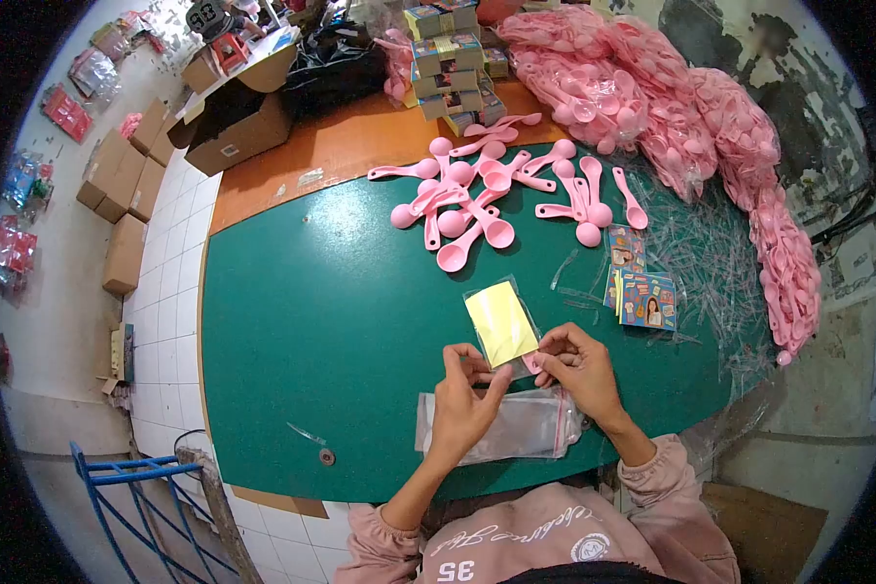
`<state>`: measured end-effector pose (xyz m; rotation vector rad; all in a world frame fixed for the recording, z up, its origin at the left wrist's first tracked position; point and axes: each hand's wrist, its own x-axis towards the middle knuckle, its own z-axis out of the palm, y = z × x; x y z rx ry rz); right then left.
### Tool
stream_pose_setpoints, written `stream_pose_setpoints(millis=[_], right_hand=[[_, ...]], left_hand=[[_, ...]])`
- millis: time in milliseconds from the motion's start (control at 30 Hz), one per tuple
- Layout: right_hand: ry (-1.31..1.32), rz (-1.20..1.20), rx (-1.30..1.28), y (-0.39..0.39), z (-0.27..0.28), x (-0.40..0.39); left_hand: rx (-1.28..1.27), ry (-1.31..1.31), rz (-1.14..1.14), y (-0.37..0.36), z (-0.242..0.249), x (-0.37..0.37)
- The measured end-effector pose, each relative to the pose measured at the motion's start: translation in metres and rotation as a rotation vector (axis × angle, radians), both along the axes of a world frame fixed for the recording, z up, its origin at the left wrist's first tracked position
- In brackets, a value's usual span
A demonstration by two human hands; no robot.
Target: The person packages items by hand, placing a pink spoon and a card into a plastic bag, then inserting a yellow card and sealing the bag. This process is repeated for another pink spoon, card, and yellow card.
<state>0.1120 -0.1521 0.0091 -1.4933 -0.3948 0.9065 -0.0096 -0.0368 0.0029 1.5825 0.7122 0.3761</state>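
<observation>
A small clear plastic bag [518,286] with a yellow card [501,323] in it is tilted in front of me. Its lower left edge is between the thumb and fingers of my left hand [467,394]. At the bag's lower right corner, my right hand [584,375] pinches a pink spoon [531,363], of which only a small end shows; the rest is hidden. Below both hands lies a stack of clear plastic bags [516,428]. Beyond the bag, several pink spoons [496,233] are heaped loosely on the green table [302,311].
Printed cards [649,300] lie to the right, beside scattered clear plastic strips [711,263]. Large bags of pink spoons [652,107] line the back right edge. Bundled card stacks [448,73] and an open cardboard box [238,136] are at the back. A blue metal frame [146,477] stands at left.
</observation>
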Motion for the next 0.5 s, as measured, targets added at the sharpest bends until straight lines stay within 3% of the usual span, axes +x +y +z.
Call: stream_pose_setpoints(millis=[267,333,500], right_hand=[[-0.049,0.067,-0.021,0.001,0.002,-0.006],[-0.070,0.082,-0.023,0.000,-0.002,-0.007],[-0.065,0.116,-0.037,0.006,0.008,-0.003]], left_hand=[[-0.192,-0.078,0.031,0.008,-0.009,0.000],[-0.415,-0.176,0.060,0.010,-0.010,-0.002],[-0.383,-0.169,-0.002,0.018,-0.004,-0.009]])
